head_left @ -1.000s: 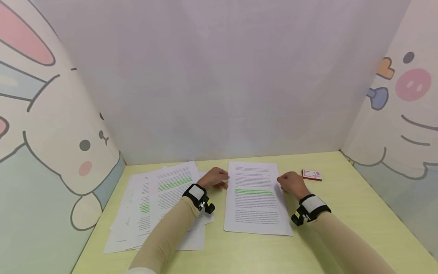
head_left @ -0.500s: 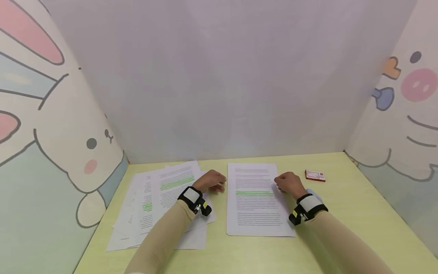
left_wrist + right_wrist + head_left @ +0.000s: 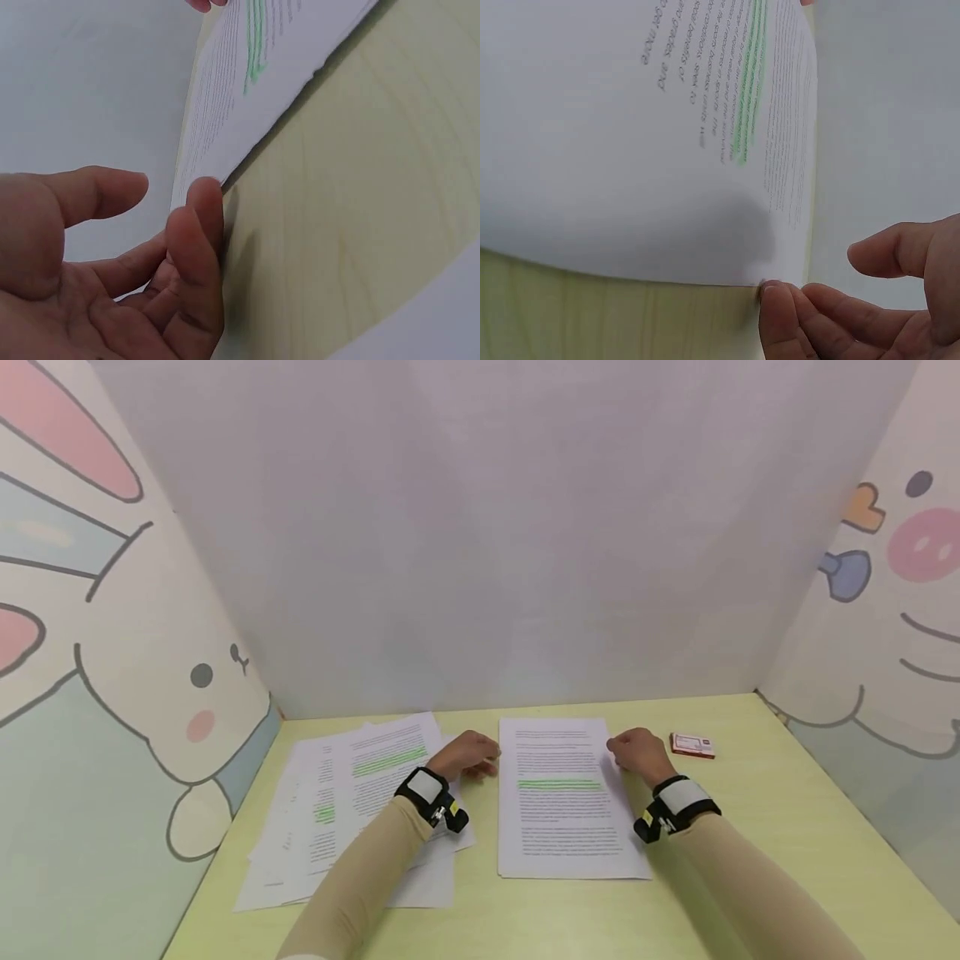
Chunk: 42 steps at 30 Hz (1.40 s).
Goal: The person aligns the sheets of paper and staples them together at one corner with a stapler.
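Observation:
A neat stack of printed paper sheets (image 3: 558, 827), its top page marked with a green highlighted band, lies between my two hands. Beside its left edge is my left hand (image 3: 471, 756); in the left wrist view the thumb stands apart from loosely bent fingers (image 3: 196, 255), whose tips are right at the stack's side. On the opposite side, my right hand (image 3: 641, 754) has its fingertips (image 3: 776, 296) at the paper's right edge. That thumb (image 3: 877, 251) also stands away from the fingers, with no paper pinched between.
Several loose, overlapping printed sheets (image 3: 300, 827), some highlighted green, are spread over the left of the pale yellow table (image 3: 772, 827), partly under the left forearm. A small red and white box (image 3: 692, 745) lies right of the right hand. A grey-white wall (image 3: 480, 568) stands behind.
Over the last half second both hands shift slightly right, the left one closer to the stack. The lower right of the stack spreads slightly right. A bluish item by the right wrist is now hidden.

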Motion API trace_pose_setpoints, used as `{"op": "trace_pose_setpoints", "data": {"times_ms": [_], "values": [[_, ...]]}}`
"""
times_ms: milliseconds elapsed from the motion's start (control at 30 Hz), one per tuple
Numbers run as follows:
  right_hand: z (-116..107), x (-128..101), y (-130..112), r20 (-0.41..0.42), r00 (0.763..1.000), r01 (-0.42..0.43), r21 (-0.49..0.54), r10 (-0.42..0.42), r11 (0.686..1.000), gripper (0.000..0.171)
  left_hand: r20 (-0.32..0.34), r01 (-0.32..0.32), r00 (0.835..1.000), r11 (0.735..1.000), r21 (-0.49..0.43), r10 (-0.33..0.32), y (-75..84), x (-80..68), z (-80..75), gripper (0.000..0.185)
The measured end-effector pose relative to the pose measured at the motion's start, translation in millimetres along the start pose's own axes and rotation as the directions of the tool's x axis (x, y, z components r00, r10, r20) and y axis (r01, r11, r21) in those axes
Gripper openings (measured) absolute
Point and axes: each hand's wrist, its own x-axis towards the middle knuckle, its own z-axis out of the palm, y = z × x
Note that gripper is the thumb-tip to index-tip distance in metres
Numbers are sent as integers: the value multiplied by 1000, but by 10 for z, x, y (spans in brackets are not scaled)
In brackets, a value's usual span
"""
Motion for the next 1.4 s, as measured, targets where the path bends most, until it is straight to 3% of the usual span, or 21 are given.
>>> {"op": "trace_pose_setpoints", "data": {"times_ms": [333,633,933,1200,1400], "values": [[-23,-14,-30,5,1000,-31,70,31,997,35,15,12,1000,1000,-10,-12,46,11,29,33],[-36,-10,-38,-2,1000,-14,42,14,999,34,6,28,1000,999,-24,-28,31,22,30,40],[-8,82,-34,60,997,-59,267,45,962,38,-1,38,999,998,-41,-38,13,14,2,41],[71,119,-70,85,996,-40,277,17,960,38,2,0,1000,1000,-9,0,-54,-121,-96,30],[128,111,-122,101,995,-27,252,1,967,36,-15,7,1000,1000,21,-6,-92,-217,-166,28]]}}
